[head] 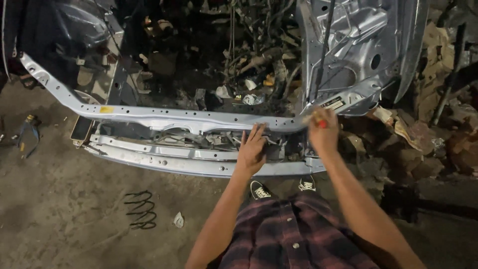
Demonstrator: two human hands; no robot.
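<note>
- Left hand [251, 149]: fingers [257, 132] spread flat, released, touching dark parts just below the silver crossbar [164, 119].
- Right hand [323, 132]: clenched round a red-handled tool [317, 120], at the crossbar's right end.

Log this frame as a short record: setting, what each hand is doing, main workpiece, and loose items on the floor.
setting: dim workshop floor, stripped car front end
left hand: flat, fingers spread, resting on the parts behind the upper crossmember
right hand: closed on a red-handled tool at the crossmember's right end
workpiece: silver-blue radiator support frame, lower bar below
floor: black coil spring, blue strap
beside: raised silver panel
</note>
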